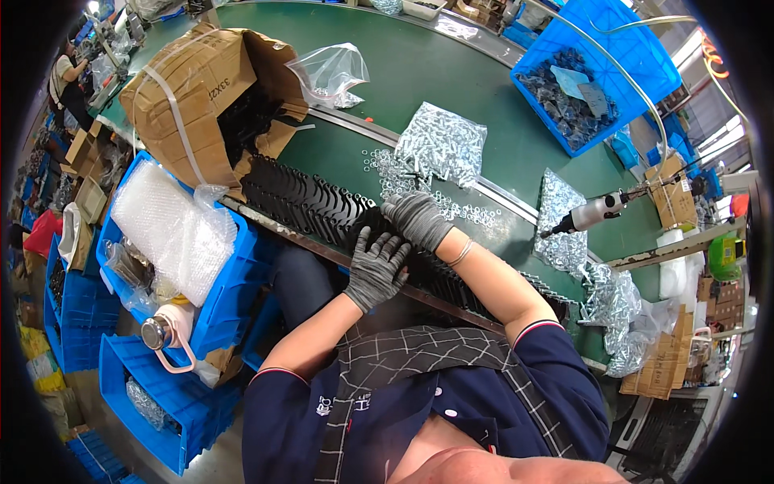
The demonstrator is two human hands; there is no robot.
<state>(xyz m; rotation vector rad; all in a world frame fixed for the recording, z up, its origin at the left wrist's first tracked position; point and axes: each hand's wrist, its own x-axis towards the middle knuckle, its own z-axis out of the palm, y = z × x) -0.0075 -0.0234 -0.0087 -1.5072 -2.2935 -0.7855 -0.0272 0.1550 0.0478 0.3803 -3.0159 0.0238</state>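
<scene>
A: Brackets (322,206), black metal ones, stand on edge in 1 long row along the near edge of the green counter (451,89), running from the torn cardboard box (201,89) at the far left end toward the person's body.

B: And the hands?

A: Both wear grey gloves. The left hand (376,266) lies flat on top of the row, fingers spread wide, gripping nothing. The right hand (417,218) sits just beside it, further along the row, fingers curled down over the brackets; I cannot tell whether it has closed on any 1 piece.

B: How would you do this well?

A: I judge the row is being squared up, so press evenly with the flat palm, keep the other hand as a stop at the row's end, and let no piece tip over the counter's near edge.

B: Anything close by?

A: Loose washers (387,165) lie just beyond the right hand, with a clear bag of screws (442,145) behind them. A power screwdriver (592,212) hangs over the right end, and a blue crate (637,48) sits at the far right corner.
</scene>
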